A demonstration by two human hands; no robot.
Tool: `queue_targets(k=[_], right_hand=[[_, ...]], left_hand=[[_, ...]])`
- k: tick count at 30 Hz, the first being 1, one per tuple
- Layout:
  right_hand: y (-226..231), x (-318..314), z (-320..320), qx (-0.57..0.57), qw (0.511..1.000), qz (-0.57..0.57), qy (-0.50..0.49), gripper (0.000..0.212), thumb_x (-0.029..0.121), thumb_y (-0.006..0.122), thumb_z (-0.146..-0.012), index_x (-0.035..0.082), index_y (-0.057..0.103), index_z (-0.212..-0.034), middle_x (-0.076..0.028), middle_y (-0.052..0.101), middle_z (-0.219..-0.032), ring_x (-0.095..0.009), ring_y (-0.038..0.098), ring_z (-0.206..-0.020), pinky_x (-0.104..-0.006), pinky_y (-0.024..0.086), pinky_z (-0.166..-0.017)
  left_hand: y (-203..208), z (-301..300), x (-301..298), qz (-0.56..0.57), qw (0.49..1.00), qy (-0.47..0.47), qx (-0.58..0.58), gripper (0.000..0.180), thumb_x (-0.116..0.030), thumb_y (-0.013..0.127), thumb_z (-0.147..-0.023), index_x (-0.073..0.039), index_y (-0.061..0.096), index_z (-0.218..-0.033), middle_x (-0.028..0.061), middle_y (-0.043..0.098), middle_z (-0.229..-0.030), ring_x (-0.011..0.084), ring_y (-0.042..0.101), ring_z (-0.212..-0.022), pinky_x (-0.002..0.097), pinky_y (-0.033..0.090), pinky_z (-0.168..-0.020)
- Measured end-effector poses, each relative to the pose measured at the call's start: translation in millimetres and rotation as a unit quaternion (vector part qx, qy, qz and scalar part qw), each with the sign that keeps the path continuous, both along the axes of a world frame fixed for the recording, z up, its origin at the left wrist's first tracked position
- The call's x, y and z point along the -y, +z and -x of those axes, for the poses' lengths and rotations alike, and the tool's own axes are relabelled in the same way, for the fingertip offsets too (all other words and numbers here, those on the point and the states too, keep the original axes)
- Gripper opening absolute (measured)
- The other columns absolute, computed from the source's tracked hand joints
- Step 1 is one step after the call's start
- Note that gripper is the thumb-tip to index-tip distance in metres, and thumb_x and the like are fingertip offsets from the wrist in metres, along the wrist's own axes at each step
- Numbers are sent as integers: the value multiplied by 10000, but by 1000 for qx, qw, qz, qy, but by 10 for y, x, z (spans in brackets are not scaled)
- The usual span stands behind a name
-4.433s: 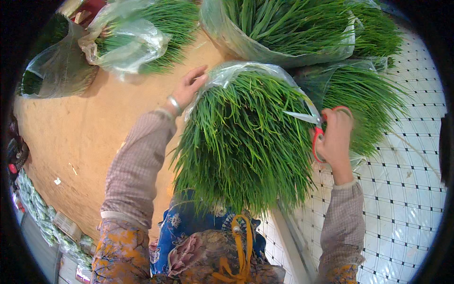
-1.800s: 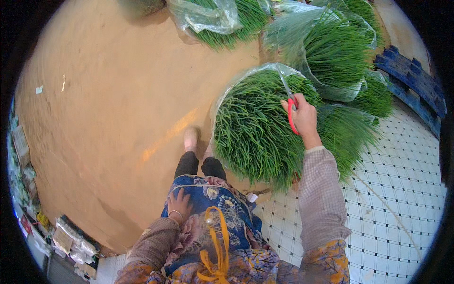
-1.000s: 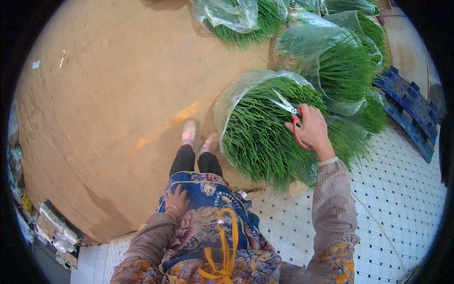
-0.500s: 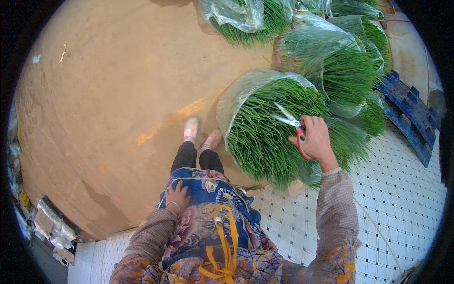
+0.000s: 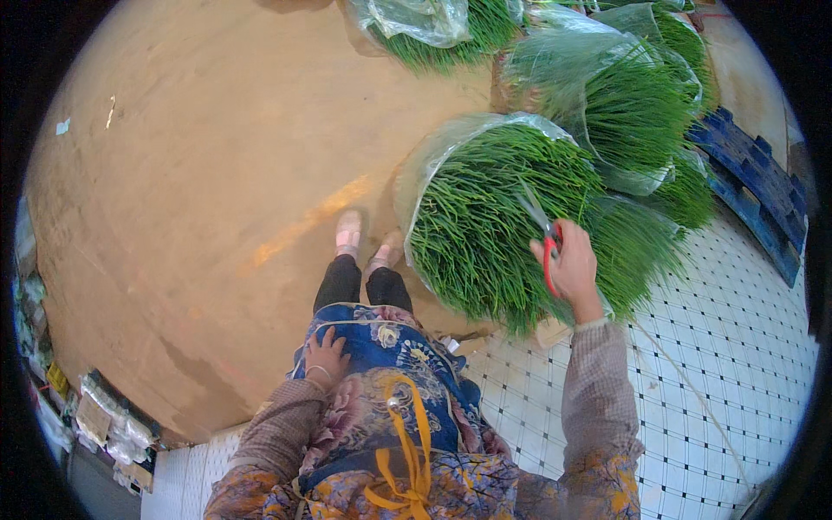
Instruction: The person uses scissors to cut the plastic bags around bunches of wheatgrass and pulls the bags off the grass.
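Observation:
My right hand [image 5: 573, 265] is closed round the red handles of a pair of scissors [image 5: 549, 257]. Their silver blades point away from me, just over a large bundle of thin green stalks that look like chives [image 5: 494, 221]. A clear plastic bag [image 5: 425, 186] wraps the sides of this bundle and leaves the green tops bare. Only a small gap shows between the blades. My left hand [image 5: 328, 357] lies with its fingers spread on the blue flowered apron [image 5: 373, 334] at my waist, holding nothing.
More bagged green bundles [image 5: 637, 108] crowd the far right, with another bagged bundle [image 5: 433, 30] at the top. A blue pallet [image 5: 754, 186] stands beyond white tiles [image 5: 693, 347]. Brown floor [image 5: 217, 173] spreads to the left. Plastic-wrapped packs [image 5: 108, 416] lie at lower left.
The scissor blades have come closer together and now point more directly away from me. My right hand has shifted slightly left in view. My left hand stays on the apron.

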State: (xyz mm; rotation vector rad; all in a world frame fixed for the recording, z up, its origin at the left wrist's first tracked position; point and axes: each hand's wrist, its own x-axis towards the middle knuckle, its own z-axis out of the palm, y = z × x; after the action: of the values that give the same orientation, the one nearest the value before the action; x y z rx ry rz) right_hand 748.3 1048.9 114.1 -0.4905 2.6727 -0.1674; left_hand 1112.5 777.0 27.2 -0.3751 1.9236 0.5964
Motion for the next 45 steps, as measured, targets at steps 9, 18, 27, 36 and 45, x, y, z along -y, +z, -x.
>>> queue_targets(k=[9,18,27,36,45], right_hand=[[-410,324,-263,-19,994,101,-39,469,325,698,-681,41,484,-987,-136,538,-850,-310,515,-792,-389,418,-684],[-141,-690,-577,-10,990,7,-139,448,340,692,-673,59,521,-977,-114,554,-891,-291,514,-876,-392,430,-718],[-431,-321,-301,-70,996,16,50,438,211,658,-631,55,494,-1006,-140,501,-927,-320,457,-906,-415,368,-783],[-597,-262,-211,61,998,-9,-18,383,340,666,-680,62,519,-899,-132,543,-773,-298,550,-739,-385,454,-645],[-321,-812,-572,-22,996,-49,69,435,261,671,-630,76,529,-997,-107,487,-959,-289,449,-913,-401,362,-734]], left_hand=[[-3,98,-81,0,1000,-28,0,439,-317,560,-774,-158,493,-1178,84,285,-1358,420,224,-1223,516,262,-975],[-60,48,-118,7,997,-72,-21,443,-318,559,-771,-161,488,-1179,77,295,-1350,419,256,-1197,521,285,-948],[-39,163,-147,20,993,-114,8,435,-340,540,-785,-180,483,-1186,68,294,-1357,419,258,-1203,517,291,-943],[-65,119,-126,13,994,-111,7,449,-344,542,-785,-184,471,-1199,62,280,-1364,429,250,-1211,520,273,-961],[-42,172,-101,21,992,-118,28,456,-336,556,-777,-193,470,-1202,71,271,-1368,402,251,-1215,493,256,-991]])
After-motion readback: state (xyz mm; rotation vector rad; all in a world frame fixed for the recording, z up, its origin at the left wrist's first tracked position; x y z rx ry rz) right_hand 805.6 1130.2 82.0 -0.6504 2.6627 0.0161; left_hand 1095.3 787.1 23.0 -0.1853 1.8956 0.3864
